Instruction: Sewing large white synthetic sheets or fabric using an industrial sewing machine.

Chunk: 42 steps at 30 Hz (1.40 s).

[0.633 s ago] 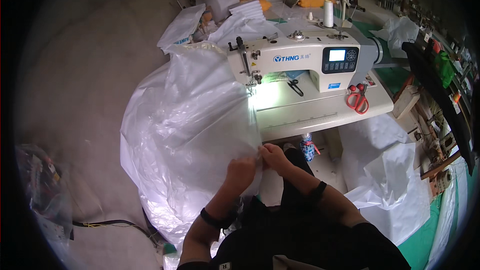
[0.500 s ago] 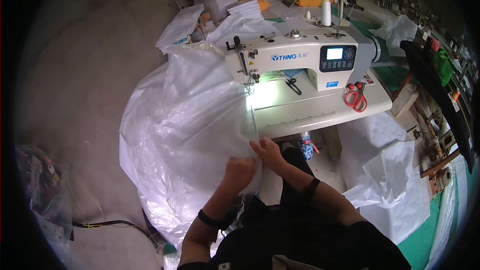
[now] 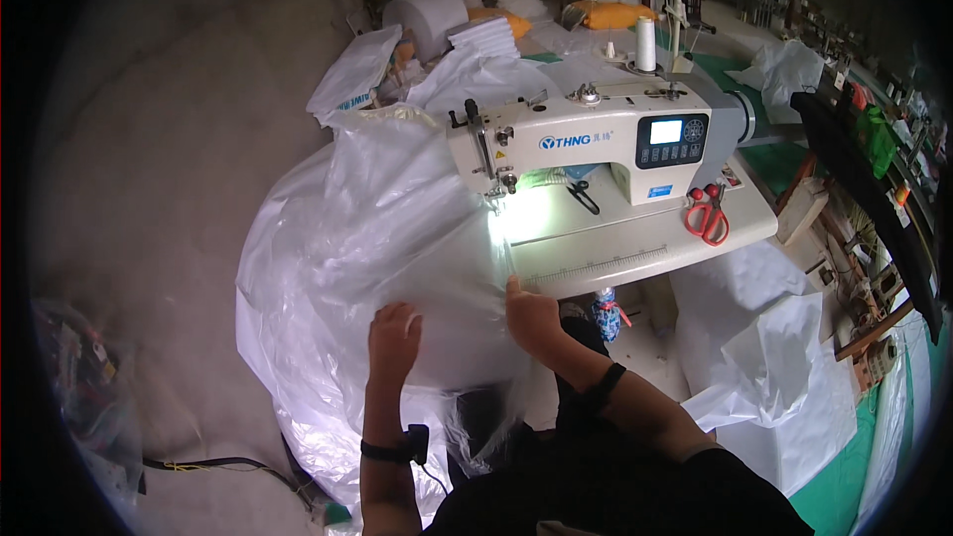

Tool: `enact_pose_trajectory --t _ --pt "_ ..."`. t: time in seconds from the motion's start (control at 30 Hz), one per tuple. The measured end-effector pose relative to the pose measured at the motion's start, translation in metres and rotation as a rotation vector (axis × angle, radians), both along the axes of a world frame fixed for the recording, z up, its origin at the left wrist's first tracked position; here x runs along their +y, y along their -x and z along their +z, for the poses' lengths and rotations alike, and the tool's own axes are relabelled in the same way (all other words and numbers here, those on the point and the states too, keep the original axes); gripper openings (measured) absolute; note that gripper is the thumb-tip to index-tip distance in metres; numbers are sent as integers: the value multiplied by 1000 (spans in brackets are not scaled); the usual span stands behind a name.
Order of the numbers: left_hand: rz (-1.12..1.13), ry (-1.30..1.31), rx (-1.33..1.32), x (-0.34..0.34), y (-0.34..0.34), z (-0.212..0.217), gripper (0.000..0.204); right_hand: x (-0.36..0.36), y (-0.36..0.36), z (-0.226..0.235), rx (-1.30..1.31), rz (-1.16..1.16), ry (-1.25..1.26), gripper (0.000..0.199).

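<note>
A large clear plastic sheet (image 3: pixel 367 238) billows over the left end of a white sewing machine table (image 3: pixel 635 253) and down to the floor. My left hand (image 3: pixel 394 337) pinches the sheet's near edge. My right hand (image 3: pixel 531 316) grips the same edge close to the table's front, just below the lit needle area (image 3: pixel 499 197) of the white sewing machine (image 3: pixel 586 144). The sheet runs up under the machine's head.
Red-handled scissors (image 3: pixel 707 215) lie on the table's right side. A white thread cone (image 3: pixel 645 44) stands behind the machine. White plastic bags (image 3: pixel 774 357) pile on the floor at right. A fabric roll (image 3: pixel 427 20) and stacked bags sit at the back. A cable (image 3: pixel 208 463) crosses the floor left.
Both hands have slid along the sheet's edge, the right one closer to the table front; the sheet is spread wider between them.
</note>
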<state>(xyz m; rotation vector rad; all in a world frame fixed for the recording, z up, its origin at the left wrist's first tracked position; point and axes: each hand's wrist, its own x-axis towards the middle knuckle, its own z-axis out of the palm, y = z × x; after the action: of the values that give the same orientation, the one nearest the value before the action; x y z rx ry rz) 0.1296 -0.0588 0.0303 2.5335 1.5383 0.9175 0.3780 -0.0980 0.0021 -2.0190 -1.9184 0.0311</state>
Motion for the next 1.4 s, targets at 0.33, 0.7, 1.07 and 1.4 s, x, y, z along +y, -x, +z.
enact_pose_trajectory --t 0.33,0.7,1.07,1.4 --pt "375 160 206 47 42 -27 47 72 -14 9 66 26 82 24" --pt "403 248 296 117 27 -22 52 119 -29 9 253 -52 71 19" --pt "5 -47 -59 71 -33 -5 33 12 -42 -21 1666 -32 348 16" --pt "-290 -182 156 -31 -134 -16 29 4 -47 -30 1698 85 293 15"
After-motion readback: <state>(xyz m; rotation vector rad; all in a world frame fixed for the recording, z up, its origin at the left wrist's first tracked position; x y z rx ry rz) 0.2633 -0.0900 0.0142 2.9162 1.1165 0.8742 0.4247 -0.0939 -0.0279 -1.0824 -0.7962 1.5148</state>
